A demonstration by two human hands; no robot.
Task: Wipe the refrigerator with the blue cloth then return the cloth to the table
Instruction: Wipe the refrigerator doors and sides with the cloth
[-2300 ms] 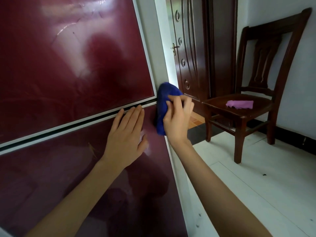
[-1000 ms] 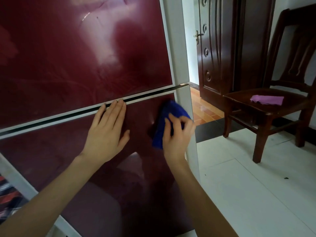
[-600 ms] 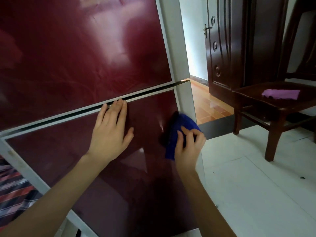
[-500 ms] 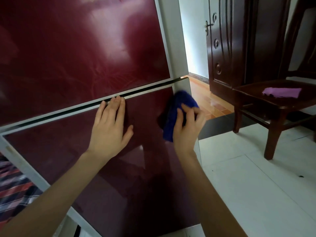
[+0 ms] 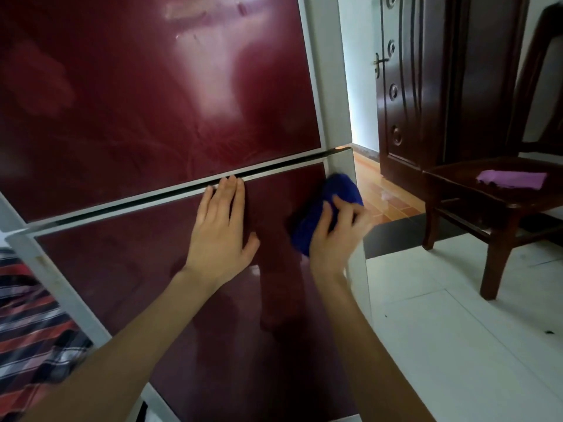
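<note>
glossy dark-red refrigerator w/ white frame (image 5: 137,102). left hand (image 5: 221,233) lies flat on the lower door, fingers straight. right hand (image 5: 333,236) grips the bunched blue cloth (image 5: 320,205) at the door's right edge, long axis approx. up-down. rest of the panel lies left & below; right hand is nearer.

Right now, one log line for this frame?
step: wiping fridge | left hand: flat on lower door | right hand: holds blue cloth at door's right edge | cloth return: not yet

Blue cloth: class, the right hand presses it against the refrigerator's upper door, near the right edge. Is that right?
No. The head view shows the right hand pressing the blue cloth against the refrigerator's lower door, near the right edge.
</note>
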